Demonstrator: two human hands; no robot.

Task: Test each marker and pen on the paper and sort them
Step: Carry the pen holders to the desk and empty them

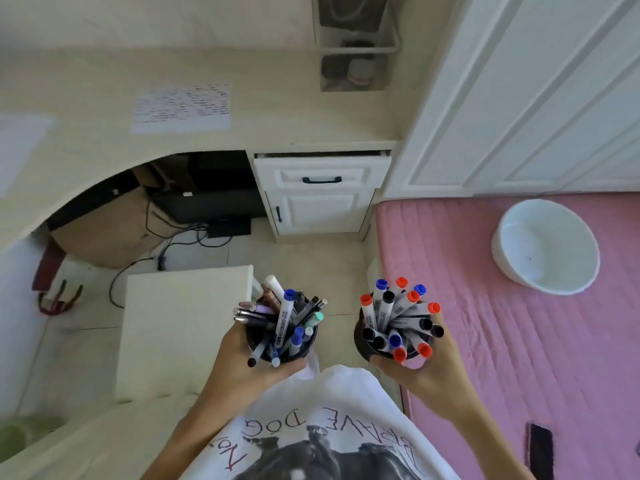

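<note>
My left hand [242, 362] grips a black cup [308, 344] crammed with several mixed pens and markers [284, 320], held in front of my body. My right hand [429, 368] grips a second black cup [360, 341] filled with several whiteboard markers [398, 320] with red, blue and black caps. Both cups are upright and a little apart, above the floor. A sheet of paper [181, 109] with scribbled marks lies on the beige desk [86, 81] far ahead.
A white stool [180, 327] stands just left of the cups. A pink mat [502, 341] with a white bowl [545, 245] lies to the right. White drawers [320, 192] sit under the desk, and cables and boxes fill the dark space below it.
</note>
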